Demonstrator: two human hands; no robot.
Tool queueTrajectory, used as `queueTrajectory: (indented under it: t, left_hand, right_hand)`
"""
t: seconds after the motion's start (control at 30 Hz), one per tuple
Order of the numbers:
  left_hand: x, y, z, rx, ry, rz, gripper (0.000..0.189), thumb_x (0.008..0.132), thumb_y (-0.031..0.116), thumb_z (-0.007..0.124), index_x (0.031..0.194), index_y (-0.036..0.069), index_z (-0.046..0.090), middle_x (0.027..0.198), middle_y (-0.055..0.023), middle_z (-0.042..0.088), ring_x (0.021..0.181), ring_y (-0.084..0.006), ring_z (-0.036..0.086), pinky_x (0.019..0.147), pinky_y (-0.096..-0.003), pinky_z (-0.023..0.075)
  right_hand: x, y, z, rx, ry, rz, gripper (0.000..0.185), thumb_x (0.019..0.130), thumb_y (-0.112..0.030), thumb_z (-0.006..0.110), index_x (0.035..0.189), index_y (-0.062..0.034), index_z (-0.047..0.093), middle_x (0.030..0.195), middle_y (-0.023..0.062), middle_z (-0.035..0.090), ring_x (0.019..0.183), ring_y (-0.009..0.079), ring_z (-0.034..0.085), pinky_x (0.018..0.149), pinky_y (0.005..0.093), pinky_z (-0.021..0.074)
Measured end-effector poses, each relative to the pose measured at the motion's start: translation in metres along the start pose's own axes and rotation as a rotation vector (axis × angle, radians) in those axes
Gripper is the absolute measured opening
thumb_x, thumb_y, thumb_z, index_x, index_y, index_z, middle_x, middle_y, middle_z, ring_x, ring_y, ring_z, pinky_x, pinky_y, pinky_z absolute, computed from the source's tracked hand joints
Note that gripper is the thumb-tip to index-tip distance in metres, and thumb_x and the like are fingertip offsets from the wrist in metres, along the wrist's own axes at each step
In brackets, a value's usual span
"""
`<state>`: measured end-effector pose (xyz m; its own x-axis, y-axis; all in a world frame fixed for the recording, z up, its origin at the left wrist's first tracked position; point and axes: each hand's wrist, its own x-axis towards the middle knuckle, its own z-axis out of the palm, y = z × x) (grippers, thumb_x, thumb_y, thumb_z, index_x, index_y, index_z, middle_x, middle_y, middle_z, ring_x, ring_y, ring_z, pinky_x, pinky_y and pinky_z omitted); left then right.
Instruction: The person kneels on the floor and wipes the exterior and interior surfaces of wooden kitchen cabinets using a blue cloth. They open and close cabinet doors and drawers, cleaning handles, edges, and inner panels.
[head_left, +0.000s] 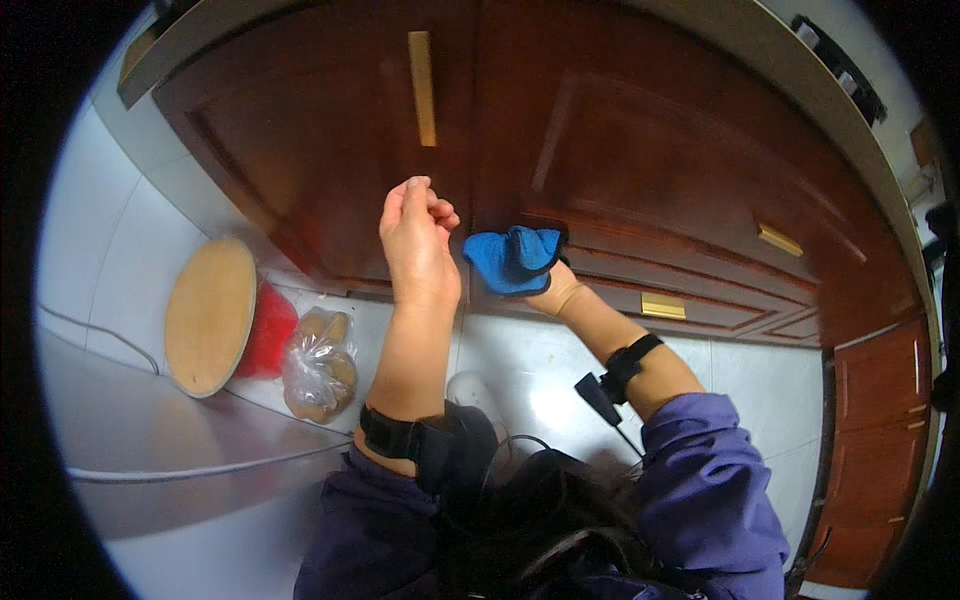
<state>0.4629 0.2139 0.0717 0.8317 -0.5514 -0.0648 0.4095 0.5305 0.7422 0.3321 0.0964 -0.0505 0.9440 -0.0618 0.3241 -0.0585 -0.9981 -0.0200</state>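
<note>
My right hand (556, 291) grips a blue cloth (514, 259) with a dark edging. The cloth is bunched up and hides most of the fingers, close to the lower part of a dark red-brown wooden cabinet door (645, 157). My left hand (420, 229) is raised in front of the neighbouring cabinet door (315, 142), below its vertical gold handle (422, 90). Its fingers are loosely curled and slightly apart, with nothing visible in them. Whether it touches the door is not clear.
At left on the floor stand a round wooden board (210, 319), a red object (266, 330) partly behind it and a plastic bag of potato-like produce (321, 367). Gold handles (780, 238) jut from the cabinets. A white cable (210, 474) crosses a shiny panel (187, 427).
</note>
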Motion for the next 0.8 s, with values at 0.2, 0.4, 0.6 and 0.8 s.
queueTrajectory:
  t: [0.2,0.4,0.6,0.8]
  left_hand:
    - [-0.008,-0.012,0.008,0.048,-0.131,-0.029,0.007,0.089,0.012,0.057,0.09,0.006,0.053,0.071,0.0008,0.048,0.065,-0.0102,0.048,0.06,-0.0248,0.0414]
    - [-0.039,-0.062,0.041,0.322,-0.363,-0.208,0.013,0.093,0.018,0.053,0.089,0.005,0.054,0.071,0.0004,0.049,0.064,-0.009,0.049,0.059,-0.0241,0.0413]
    - [-0.086,-0.123,0.071,0.606,-0.606,-0.338,0.015,0.094,0.018,0.051,0.091,0.005,0.056,0.077,-0.0008,0.055,0.07,-0.0092,0.053,0.064,-0.0231,0.045]
    - [-0.117,-0.188,0.092,0.76,-0.801,-0.44,0.016,0.094,0.021,0.053,0.092,0.006,0.056,0.079,-0.0012,0.055,0.071,-0.0113,0.056,0.066,-0.0252,0.0475]
  right_hand:
    - [-0.107,0.056,-0.036,0.282,-0.187,0.423,0.031,0.087,-0.025,0.056,0.116,-0.0132,0.057,0.121,0.0116,0.058,0.11,0.0278,0.054,0.095,0.0359,0.043]
    - [-0.232,0.104,-0.078,-0.256,-0.433,0.411,0.054,0.092,-0.026,0.048,0.14,-0.0435,0.029,0.149,0.0019,0.025,0.13,0.0314,0.035,0.109,0.0445,0.0312]
    - [-0.311,0.116,-0.079,-0.112,-0.137,0.731,0.047,0.093,-0.022,0.047,0.136,-0.0385,0.04,0.143,0.0039,0.035,0.127,0.0282,0.04,0.108,0.0423,0.0333]
    - [-0.407,0.144,-0.081,-0.339,0.372,0.811,0.062,0.068,0.012,0.058,0.124,-0.0147,0.055,0.132,0.0068,0.049,0.119,0.0281,0.048,0.099,0.037,0.0403]
